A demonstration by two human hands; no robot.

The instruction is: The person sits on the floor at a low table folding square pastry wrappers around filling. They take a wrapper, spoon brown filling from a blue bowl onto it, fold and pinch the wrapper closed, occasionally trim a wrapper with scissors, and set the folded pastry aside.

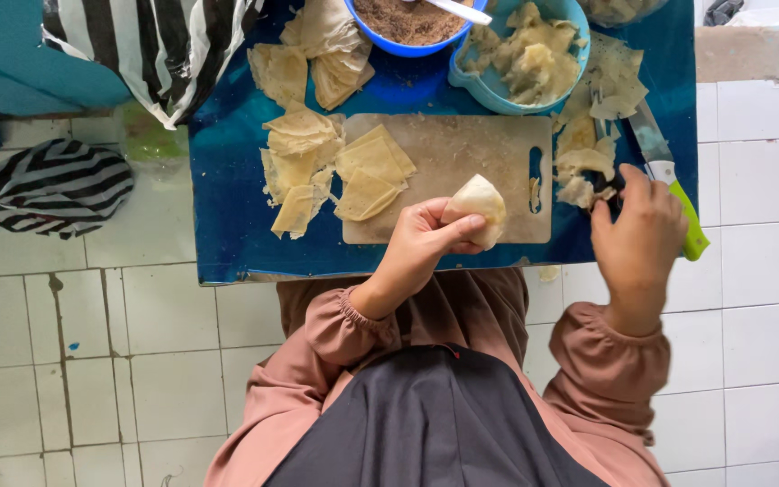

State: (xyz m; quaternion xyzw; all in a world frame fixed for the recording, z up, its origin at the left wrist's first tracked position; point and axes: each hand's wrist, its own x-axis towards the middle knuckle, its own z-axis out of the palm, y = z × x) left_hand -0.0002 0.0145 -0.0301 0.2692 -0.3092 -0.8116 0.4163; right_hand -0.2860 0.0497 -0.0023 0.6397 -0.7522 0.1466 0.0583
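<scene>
My left hand (pixel 421 243) holds a folded, filled dough wrapper (pixel 478 206) over the near edge of a pale cutting board (pixel 462 158). My right hand (pixel 635 230) rests at the board's right side, fingers curled over a black object beside a green-handled knife (pixel 669 176). Cut wrapper squares (pixel 367 176) lie on the board's left part. A blue bowl of brown filling (pixel 407 22) stands at the far side, with a light-blue dish of dough scraps (pixel 525 59) next to it.
A blue low table (pixel 227 216) bears everything. More wrapper pieces (pixel 295 158) lie left of the board, scraps (pixel 588 153) to its right. Striped bags (pixel 47 185) sit on the tiled floor at left. White tiles surround the table.
</scene>
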